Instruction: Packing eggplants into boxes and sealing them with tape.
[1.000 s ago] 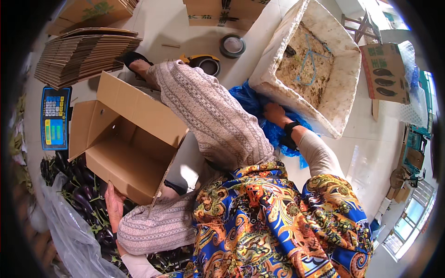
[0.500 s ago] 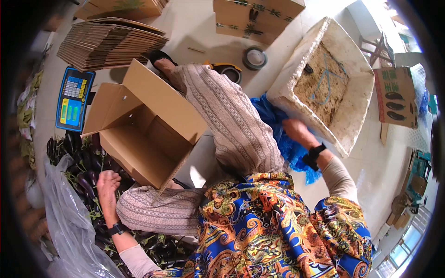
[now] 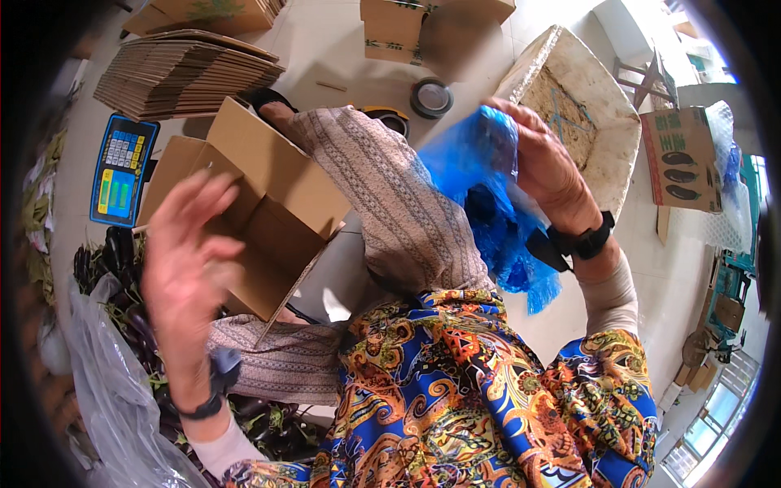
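Note:
Raised over my lap, my right hand (image 3: 553,167) pinches a thin blue plastic bag (image 3: 476,150), which hangs to the left of the fingers. Below it lies a crumpled heap of more blue plastic bags (image 3: 512,256), beside my thigh. My left hand (image 3: 187,252) is up in the air, a little smeared by motion, its fingers apart and holding nothing. Behind that hand stands an open cardboard box (image 3: 272,163) with its flaps up, between my legs; part of it is hidden by the hand. Purple eggplants (image 3: 122,256) lie piled at the left under clear plastic sheeting (image 3: 114,366).
A blue scale display (image 3: 124,171) stands left of the box. Flattened cartons (image 3: 187,77) are stacked behind it. Rolls of tape (image 3: 431,98) lie on the floor ahead. A dirty white foam crate (image 3: 622,150) and a printed carton (image 3: 682,159) are at the right.
My right hand has lifted a blue bag up from the heap. My left hand has risen from beside the eggplants to in front of the box, its fingers opening out.

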`<state>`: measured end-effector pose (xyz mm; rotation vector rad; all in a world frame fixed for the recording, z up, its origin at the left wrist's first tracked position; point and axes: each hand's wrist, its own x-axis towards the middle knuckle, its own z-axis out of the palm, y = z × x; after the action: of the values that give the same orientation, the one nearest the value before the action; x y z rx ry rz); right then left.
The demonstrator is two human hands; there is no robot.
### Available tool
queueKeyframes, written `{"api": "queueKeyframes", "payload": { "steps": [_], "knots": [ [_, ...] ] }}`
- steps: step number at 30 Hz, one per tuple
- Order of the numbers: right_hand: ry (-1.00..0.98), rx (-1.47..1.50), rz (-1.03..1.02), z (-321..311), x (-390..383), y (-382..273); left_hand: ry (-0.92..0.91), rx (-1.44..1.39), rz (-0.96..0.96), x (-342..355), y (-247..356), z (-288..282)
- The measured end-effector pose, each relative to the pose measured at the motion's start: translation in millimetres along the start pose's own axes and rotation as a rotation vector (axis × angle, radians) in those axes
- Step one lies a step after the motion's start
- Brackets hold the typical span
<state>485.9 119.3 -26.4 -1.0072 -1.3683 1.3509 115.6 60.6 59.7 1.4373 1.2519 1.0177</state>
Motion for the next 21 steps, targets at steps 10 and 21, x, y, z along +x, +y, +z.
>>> {"api": "queueKeyframes", "payload": {
  "steps": [10,21],
  "knots": [
    [-0.542,-0.093,0.134,73,46,-96,-0.233,-0.148,0.130,69,-20,51],
    [-0.337,-1.088,0.008,69,-17,-17,0.467,-0.320,0.220,33,-11,-75]
  ]
}}
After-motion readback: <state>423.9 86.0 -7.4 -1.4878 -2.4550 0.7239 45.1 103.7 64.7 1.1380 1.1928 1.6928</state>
